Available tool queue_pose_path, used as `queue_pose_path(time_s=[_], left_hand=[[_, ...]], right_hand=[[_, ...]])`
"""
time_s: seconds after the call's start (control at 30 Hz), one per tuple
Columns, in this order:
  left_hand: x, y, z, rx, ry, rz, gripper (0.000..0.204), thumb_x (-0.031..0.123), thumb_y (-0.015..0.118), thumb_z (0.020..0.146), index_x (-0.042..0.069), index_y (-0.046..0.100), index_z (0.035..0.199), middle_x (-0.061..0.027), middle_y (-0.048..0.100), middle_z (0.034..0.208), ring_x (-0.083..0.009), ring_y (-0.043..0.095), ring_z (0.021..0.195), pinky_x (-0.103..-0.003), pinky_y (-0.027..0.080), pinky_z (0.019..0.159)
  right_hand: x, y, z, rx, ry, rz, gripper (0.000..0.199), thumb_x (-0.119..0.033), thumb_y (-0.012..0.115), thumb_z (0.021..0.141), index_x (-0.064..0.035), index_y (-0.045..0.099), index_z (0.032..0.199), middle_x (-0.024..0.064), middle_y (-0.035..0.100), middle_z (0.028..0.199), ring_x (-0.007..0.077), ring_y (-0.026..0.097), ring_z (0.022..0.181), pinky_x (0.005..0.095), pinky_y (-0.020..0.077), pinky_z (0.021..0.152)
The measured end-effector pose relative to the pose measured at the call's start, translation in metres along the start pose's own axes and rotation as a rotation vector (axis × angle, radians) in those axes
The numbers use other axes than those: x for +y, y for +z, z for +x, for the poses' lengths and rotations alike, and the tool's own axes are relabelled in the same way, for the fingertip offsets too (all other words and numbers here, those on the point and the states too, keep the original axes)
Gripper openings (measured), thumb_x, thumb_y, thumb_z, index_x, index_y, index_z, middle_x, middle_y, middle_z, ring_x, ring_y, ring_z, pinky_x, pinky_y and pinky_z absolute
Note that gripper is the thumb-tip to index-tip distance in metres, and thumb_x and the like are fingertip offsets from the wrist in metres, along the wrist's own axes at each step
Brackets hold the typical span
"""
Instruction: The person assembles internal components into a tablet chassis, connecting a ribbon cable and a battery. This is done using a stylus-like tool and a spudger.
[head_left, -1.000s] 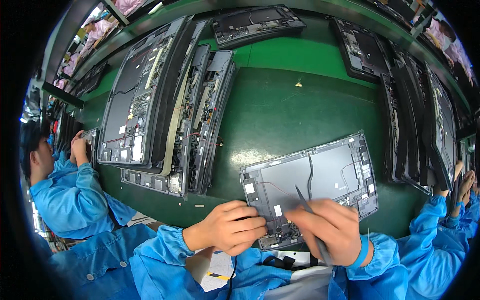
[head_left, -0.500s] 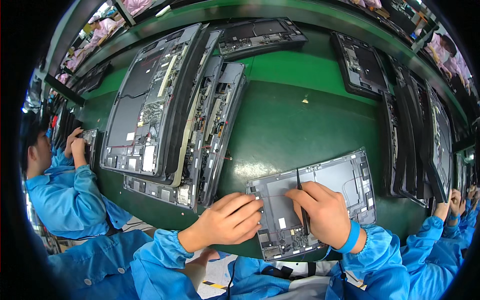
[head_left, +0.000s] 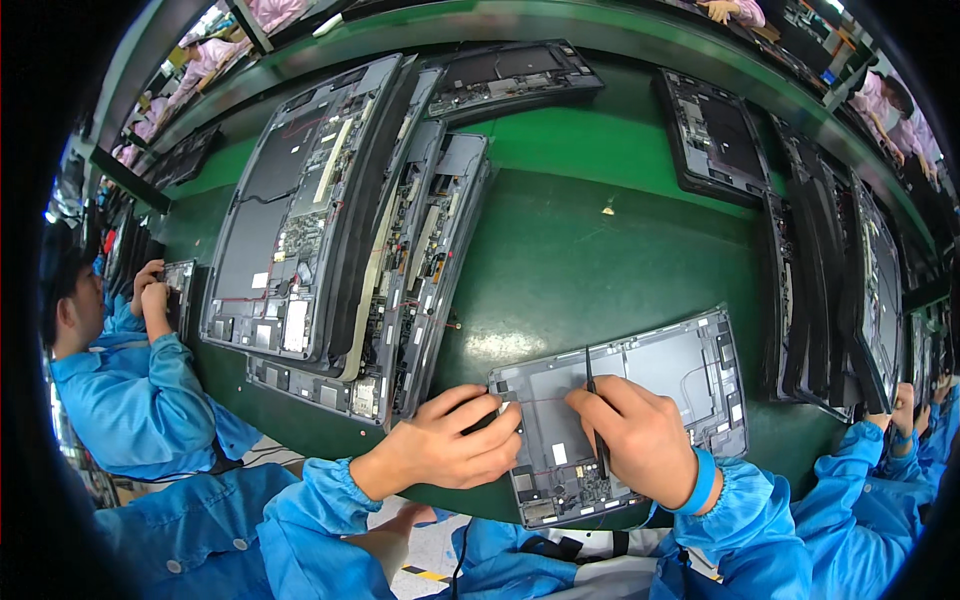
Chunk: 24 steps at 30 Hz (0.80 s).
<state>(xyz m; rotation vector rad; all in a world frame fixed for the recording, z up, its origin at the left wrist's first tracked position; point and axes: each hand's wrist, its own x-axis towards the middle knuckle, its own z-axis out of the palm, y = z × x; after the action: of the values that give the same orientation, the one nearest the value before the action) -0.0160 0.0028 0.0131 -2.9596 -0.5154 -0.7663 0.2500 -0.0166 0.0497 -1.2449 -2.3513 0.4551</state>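
Note:
An opened tablet (head_left: 640, 365), a grey shell with a circuit board and thin red wires inside, lies slanted on the table's near edge. My left hand (head_left: 450, 440) is closed at its left edge, fingers bent against the rim; their tips are partly hidden. Over the middle of the shell, my right hand (head_left: 640, 435) is closed around dark tweezers (head_left: 590, 370), held nearly upright. Their lower end reaches down by the circuit board (head_left: 580, 488). A red wire (head_left: 545, 401) runs across the shell between both hands. A blue band circles my right wrist.
Stacked opened tablets (head_left: 290, 220) stand to the left, more tablets (head_left: 515, 75) at the back and another stack (head_left: 825, 270) on the right. Co-workers in blue sit on both sides, one (head_left: 130, 360) at left. A small yellowish scrap (head_left: 608, 211) lies on the green table (head_left: 560, 250).
Both hands and the tablet stay in nearly the same place. My right hand and the tweezers have shifted slightly left and down in the picture.

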Motion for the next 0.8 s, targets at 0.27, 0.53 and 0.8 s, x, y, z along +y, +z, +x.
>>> queue_pose_path(time_s=[0.27, 0.53, 0.8], left_hand=[[-0.002, 0.001, 0.007, 0.044, -0.279, -0.336, 0.025, 0.018, 0.074, 0.077, 0.006, 0.067, 0.097, -0.0091, 0.066, 0.113, -0.0282, 0.061, 0.098, -0.043, 0.054, 0.084], [-0.001, 0.011, 0.007, 0.130, -0.194, -0.231, 0.021, 0.016, 0.072, 0.069, 0.005, 0.068, 0.087, -0.0085, 0.066, 0.109, -0.0296, 0.059, 0.097, -0.043, 0.055, 0.076], [0.000, 0.009, 0.009, 0.108, -0.188, -0.237, 0.021, 0.015, 0.071, 0.069, 0.007, 0.064, 0.087, -0.0058, 0.066, 0.109, -0.0263, 0.060, 0.094, -0.037, 0.054, 0.072]], right_hand=[[0.000, -0.012, 0.005, -0.092, -0.016, -0.080, 0.036, -0.004, 0.067, 0.073, -0.0074, 0.064, 0.109, 0.0055, 0.059, 0.094, 0.0222, 0.068, 0.089, 0.0366, 0.0572, 0.064], [0.011, -0.023, 0.033, -0.023, 0.044, 0.521, 0.031, -0.006, 0.068, 0.095, -0.0037, 0.070, 0.126, 0.0126, 0.076, 0.099, 0.0264, 0.072, 0.085, 0.0357, 0.0563, 0.074], [0.027, -0.003, 0.046, -0.084, 0.014, 0.671, 0.022, -0.010, 0.074, 0.091, -0.0045, 0.077, 0.112, 0.0098, 0.070, 0.083, 0.0223, 0.064, 0.072, 0.0334, 0.0500, 0.066]])
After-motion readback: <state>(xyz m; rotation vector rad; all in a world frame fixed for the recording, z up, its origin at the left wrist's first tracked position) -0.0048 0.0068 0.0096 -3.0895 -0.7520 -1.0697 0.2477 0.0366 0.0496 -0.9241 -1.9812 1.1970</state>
